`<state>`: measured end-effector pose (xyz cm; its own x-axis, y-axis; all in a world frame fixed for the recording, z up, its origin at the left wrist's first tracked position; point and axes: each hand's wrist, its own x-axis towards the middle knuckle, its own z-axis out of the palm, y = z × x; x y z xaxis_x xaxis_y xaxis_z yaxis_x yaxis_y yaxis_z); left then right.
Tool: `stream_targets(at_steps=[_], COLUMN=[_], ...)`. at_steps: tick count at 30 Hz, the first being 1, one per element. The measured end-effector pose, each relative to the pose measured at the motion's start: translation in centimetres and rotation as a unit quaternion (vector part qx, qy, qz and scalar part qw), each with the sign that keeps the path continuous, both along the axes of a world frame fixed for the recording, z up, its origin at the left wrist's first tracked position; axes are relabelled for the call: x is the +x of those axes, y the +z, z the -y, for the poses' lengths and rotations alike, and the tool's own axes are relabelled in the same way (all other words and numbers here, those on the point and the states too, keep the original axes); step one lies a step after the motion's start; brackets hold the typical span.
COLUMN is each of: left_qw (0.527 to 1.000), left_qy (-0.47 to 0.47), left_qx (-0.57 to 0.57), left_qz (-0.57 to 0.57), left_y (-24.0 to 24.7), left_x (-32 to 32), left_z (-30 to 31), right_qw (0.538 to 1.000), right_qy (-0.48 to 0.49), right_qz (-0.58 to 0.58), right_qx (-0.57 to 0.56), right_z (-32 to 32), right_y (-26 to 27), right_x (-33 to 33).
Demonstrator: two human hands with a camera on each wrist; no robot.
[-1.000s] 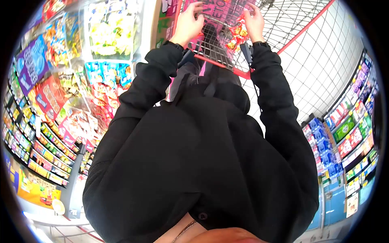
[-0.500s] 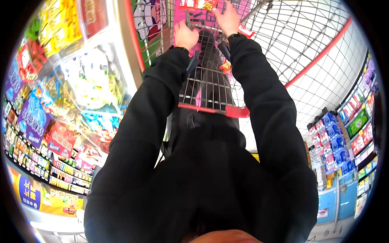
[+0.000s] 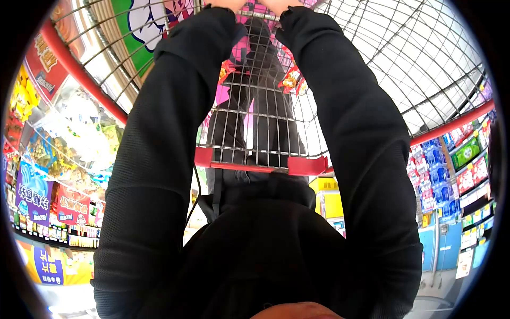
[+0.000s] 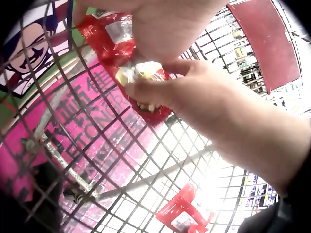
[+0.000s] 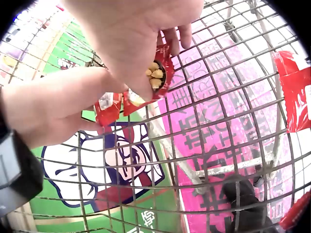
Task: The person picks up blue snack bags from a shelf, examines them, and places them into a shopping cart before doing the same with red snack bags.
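Both hands are close together low inside a wire shopping cart. In the left wrist view, the left hand grips the upper end of a pair of red snack packets, part of which it covers. Across them lies the thumb of the right hand. The right wrist view has the right hand holding the packet with printed food pieces, while the left hand comes in from the left, its fingers partly hidden. Only the wrist ends of both hands show at the top of the head view.
More red packets lie in the cart, one near the left wrist camera and another at the right wrist view's edge. A green panel with a cartoon face stands beside the wire. Snack shelves line the left; blue goods stand right.
The hands have moved forward, down into the cart and closer together, up to the head view's top edge. The cart's red near edge now appears lower in view, and the head view has shifted.
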<state>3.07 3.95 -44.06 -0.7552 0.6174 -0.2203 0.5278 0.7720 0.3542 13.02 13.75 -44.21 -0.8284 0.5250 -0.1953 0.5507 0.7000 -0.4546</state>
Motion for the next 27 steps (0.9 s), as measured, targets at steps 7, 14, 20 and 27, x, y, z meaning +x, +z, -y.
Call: stream_targets(at_steps=[7,14,20,27], left_qw=[0.997,0.997,0.997,0.94], left_qy=[0.006,0.019,-0.022,0.084], left_qx=[-0.062,-0.068,0.073,0.232], left_qz=[-0.053,-0.007,-0.001,0.238], left_y=[-0.2,1.7,1.0,0.4], left_x=[0.1,0.4,3.0,3.4], left_z=[-0.5,-0.7,1.6,0.1], right_qw=[0.977,0.867,0.853,0.875], right_qy=[-0.065,0.057,0.019,-0.163], right_qz=[0.107,0.075,0.084,-0.138], right_qx=[-0.17,-0.489,-0.514,-0.435], right_z=[4.6,13.9,19.3,24.5], right_y=[1.9,2.8,1.4,-1.3], right_x=[6.2,7.8,7.4,7.1])
